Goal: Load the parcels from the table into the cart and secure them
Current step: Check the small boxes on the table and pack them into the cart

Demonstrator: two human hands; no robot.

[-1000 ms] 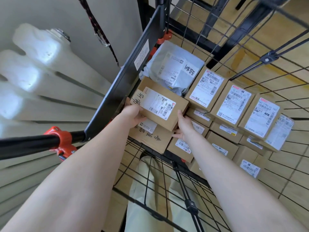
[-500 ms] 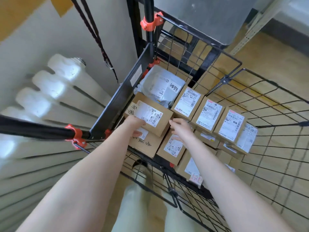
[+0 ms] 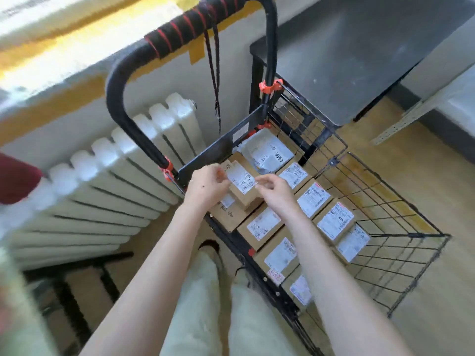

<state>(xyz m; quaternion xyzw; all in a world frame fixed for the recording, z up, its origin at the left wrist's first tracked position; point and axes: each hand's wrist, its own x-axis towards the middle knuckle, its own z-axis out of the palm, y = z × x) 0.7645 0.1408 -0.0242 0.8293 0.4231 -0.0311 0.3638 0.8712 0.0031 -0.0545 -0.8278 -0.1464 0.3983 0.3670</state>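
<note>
Trousers [image 3: 200, 304] at the bottom of the view. The person stands at the near long side of the cart [image 3: 411, 235], both arms reaching in.

Left hand [image 3: 205, 186] is at the left edge of the top box [image 3: 244, 187], right hand [image 3: 276, 192] at its right edge. Fingers of both are loosely curled, tips near the label's corners. Grip: cannot tell for either hand whether it pinches the box or only touches it, because of motion blur. Judgement: the hands bracket the box from both sides to seat it squarely on the stack.

Top box location: inside the cart, at the handle end, second layer, resting on a larger box with handwriting. The other boxes [image 3: 262, 224] lie flat in rows, labels up, edge to edge. They are probably packed tight so nothing slides. A grey bag [image 3: 267, 152] lies in the far corner, just beyond the top box.

Radiator [image 3: 115, 181] is left of the cart. A cord [image 3: 217, 86] hangs loose from the handle [image 3: 190, 24], not over the load, so securing is not yet done. Counter [image 3: 359, 60] stands behind the cart's far end.
</note>
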